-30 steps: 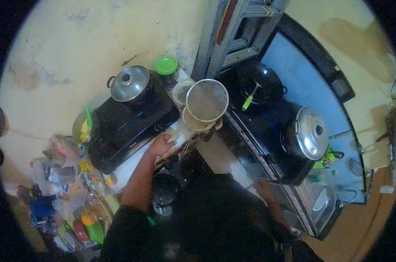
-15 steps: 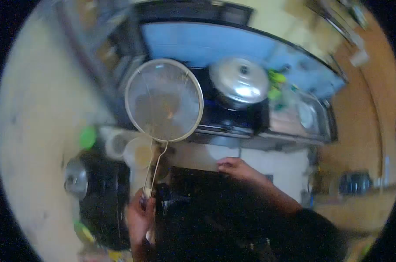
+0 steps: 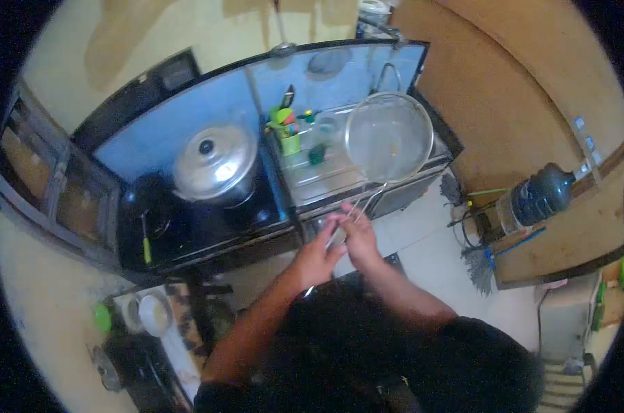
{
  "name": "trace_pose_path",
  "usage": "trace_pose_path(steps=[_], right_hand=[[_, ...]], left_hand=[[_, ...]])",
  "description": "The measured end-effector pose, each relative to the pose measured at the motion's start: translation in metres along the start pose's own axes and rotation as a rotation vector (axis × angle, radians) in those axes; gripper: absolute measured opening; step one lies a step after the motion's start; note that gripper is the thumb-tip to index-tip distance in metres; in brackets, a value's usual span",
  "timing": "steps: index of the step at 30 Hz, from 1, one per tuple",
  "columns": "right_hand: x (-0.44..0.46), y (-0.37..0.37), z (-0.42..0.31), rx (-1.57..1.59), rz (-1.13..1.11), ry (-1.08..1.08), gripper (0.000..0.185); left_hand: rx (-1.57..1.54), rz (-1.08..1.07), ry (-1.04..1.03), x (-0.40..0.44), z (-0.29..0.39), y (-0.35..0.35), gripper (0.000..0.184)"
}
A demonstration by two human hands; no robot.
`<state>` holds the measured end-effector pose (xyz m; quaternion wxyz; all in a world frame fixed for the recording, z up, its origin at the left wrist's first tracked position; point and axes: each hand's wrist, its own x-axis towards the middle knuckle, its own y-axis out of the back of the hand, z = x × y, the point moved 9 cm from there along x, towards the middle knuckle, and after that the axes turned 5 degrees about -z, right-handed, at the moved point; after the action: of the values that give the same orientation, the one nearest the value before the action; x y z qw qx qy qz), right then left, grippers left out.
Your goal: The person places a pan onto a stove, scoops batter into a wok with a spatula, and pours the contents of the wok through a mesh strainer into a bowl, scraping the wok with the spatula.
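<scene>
The left hand [image 3: 313,263] and right hand [image 3: 361,244] are gripping the fine-mesh strainer [image 3: 388,141], fingers hiding much of its handle. Its mesh is reaching toward one o'clock, veiling the steel sink [image 3: 304,186]. Toward nine, a dark wok [image 3: 145,201] is blending into shadow.

A yellow wall [image 3: 205,31] rises above a blue backsplash [image 3: 222,100] behind the counter [image 3: 450,140]; white floor tiles [image 3: 425,234] run toward a brown panel [image 3: 463,82] at right.

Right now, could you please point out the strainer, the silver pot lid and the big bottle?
Strainer [image 3: 388,140], head view: middle of the mesh.
Silver pot lid [image 3: 219,162], head view: its shiny top.
Big bottle [image 3: 539,196], head view: its dark side.
</scene>
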<state>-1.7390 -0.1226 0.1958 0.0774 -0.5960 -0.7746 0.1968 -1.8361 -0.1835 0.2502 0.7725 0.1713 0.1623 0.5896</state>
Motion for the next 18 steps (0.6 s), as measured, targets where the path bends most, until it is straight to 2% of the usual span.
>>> trace_pose_path(steps=[2,4,6,8,9,12,14,15,16,18], right_hand=[[0.038,0.096,-0.021,-0.069,0.121,0.076,0.040],[0.059,0.189,-0.052,-0.245,0.239,0.121,0.042],[0.065,0.259,-0.098,-0.451,0.360,-0.021,0.048],[0.073,0.312,-0.158,-0.697,0.398,0.371,0.050],[0.072,0.321,-0.184,-0.821,0.407,0.570,0.051],[0.085,0.347,-0.188,-0.863,0.472,0.326,0.051],[0.108,0.350,-0.169,-1.141,0.373,0.237,0.053],[0.122,0.355,-0.160,-1.277,0.323,0.199,0.054],[0.124,0.365,-0.165,-1.313,0.311,0.279,0.056],[0.118,0.388,-0.178,-1.292,0.359,0.360,0.059]], left_hand=[[-0.019,-0.130,-0.007,0.076,0.006,-0.062,0.063],[-0.337,-0.165,0.102,0.146,-0.005,-0.121,0.066],[-0.658,-0.176,0.259,0.193,-0.007,-0.163,0.075],[-0.809,-0.151,0.399,0.243,-0.023,-0.184,0.078],[-0.889,-0.136,0.468,0.265,-0.026,-0.193,0.079],[-1.146,0.078,0.500,0.344,-0.013,-0.216,0.079],[-1.530,-0.396,0.192,0.415,0.034,-0.302,0.077],[-1.363,-0.332,0.187,0.433,0.033,-0.323,0.078],[-1.199,-0.266,0.176,0.451,0.032,-0.339,0.080],[-1.281,-0.304,0.257,0.426,0.078,-0.319,0.073]])
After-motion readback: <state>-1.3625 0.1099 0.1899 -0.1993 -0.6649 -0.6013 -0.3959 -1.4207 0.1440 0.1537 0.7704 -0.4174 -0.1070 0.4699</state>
